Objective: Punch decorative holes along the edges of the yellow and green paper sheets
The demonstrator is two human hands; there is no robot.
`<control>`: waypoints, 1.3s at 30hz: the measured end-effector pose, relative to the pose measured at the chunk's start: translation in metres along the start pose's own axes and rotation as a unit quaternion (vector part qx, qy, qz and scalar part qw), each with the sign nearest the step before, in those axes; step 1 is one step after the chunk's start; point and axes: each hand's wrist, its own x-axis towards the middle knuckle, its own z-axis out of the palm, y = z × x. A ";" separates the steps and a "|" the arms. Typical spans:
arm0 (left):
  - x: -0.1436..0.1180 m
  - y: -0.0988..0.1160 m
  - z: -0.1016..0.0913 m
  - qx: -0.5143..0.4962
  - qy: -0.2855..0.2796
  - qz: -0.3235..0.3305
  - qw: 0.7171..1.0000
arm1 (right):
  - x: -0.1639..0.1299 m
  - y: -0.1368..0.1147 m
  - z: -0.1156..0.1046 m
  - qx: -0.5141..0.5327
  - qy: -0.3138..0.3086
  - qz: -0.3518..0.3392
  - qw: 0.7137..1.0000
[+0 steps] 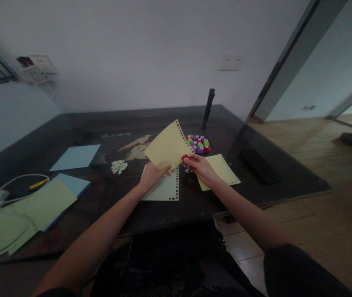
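Yellow sheet (167, 146) pinched by left hand (152, 175); right hand (199, 168) grips half-hidden red punch (184, 158).

Both forearms bare; a dark sleeve (290, 264) covers the right upper arm; dark trousers (176, 264) across the lap.
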 end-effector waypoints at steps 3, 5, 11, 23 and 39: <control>0.000 -0.001 0.000 -0.005 0.002 0.010 1.000 | 0.000 0.000 0.000 -0.001 0.004 -0.003 1.000; -0.001 0.000 0.000 -0.006 -0.003 0.012 1.000 | 0.000 0.000 0.000 -0.006 0.008 -0.001 1.000; -0.001 0.003 -0.001 0.001 -0.009 0.008 1.000 | 0.000 -0.001 0.001 -0.006 0.010 -0.004 1.000; -0.002 0.002 0.000 -0.002 -0.017 0.006 1.000 | 0.002 0.001 -0.001 -0.002 0.013 -0.006 1.000; -0.002 0.005 0.000 0.005 0.001 -0.005 1.000 | 0.005 0.004 -0.004 0.001 0.005 -0.016 1.000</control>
